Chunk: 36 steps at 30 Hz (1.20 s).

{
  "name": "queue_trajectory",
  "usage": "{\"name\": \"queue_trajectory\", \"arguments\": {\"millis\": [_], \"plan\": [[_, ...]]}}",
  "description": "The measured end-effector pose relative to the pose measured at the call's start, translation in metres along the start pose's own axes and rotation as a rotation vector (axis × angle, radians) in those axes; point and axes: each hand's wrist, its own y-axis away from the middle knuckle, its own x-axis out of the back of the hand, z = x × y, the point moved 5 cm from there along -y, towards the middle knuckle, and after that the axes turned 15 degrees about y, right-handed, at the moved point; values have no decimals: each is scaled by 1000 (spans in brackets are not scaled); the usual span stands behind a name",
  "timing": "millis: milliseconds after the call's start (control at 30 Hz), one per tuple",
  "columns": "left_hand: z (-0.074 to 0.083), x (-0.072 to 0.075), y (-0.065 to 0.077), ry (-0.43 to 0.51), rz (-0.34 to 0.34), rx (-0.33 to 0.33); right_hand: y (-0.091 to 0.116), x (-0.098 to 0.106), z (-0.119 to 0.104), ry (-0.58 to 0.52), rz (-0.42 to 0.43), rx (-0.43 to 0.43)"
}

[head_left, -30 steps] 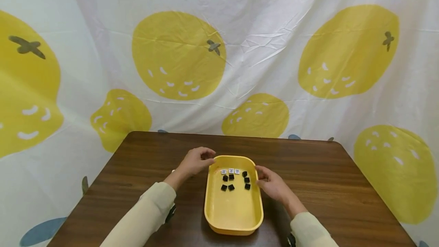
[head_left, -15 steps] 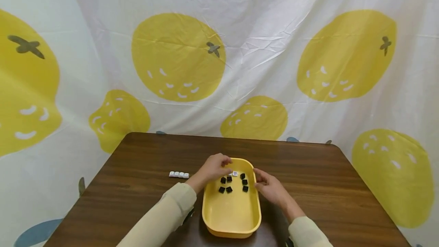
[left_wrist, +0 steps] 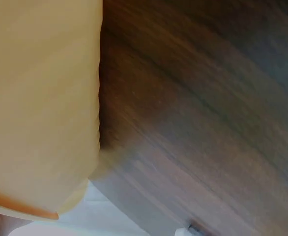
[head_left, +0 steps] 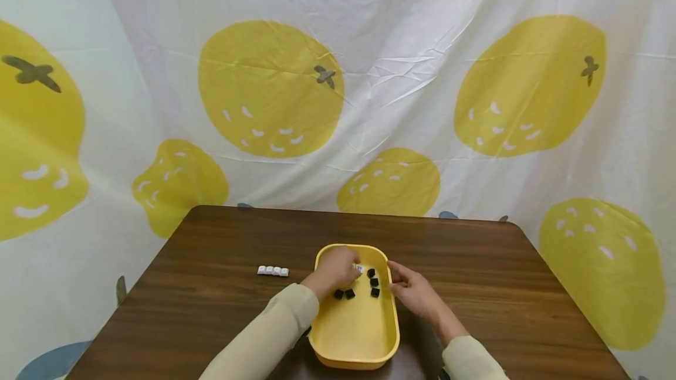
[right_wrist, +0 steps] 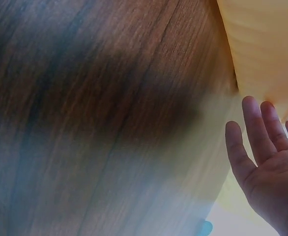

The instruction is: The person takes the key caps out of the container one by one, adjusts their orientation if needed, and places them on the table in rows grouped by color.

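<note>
Left grip (head_left: 337, 267), hold unclear; right grip (head_left: 417, 294) relaxed; five visible black pieces (head_left: 374, 282), four white pieces (head_left: 277, 271) outside tray (head_left: 356, 333)

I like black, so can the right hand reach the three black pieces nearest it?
Probably yes: the right hand is at the yellow tray's rim, nothing covers those black pieces, and its fingers need only cross over.

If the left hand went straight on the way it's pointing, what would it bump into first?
Most likely a small white piece in the yellow tray, just ahead of the left hand; whether they already touch is unclear.
</note>
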Motion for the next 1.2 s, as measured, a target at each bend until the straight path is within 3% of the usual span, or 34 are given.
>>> {"name": "queue_trajectory", "arguments": {"millis": [167, 333, 567, 900, 1033, 1200], "plan": [[0, -5, -1, -103, -38, -31, 1, 1, 0, 6, 3, -3], [-1, -9, 2, -87, -51, -42, 1, 0, 0, -3, -1, 0], [-2, -11, 3, -133, -58, -48, 2, -1, -1, -14, -6, 5], [1, -14, 7, -155, -74, -110, 2, -1, 0, 10, 8, 0], [3, -13, 6, -105, -56, -118, 2, -1, 0, 5, 9, 3], [4, -7, 3, 72, -40, -104, 1, 0, 0, 8, 5, 7]]}}
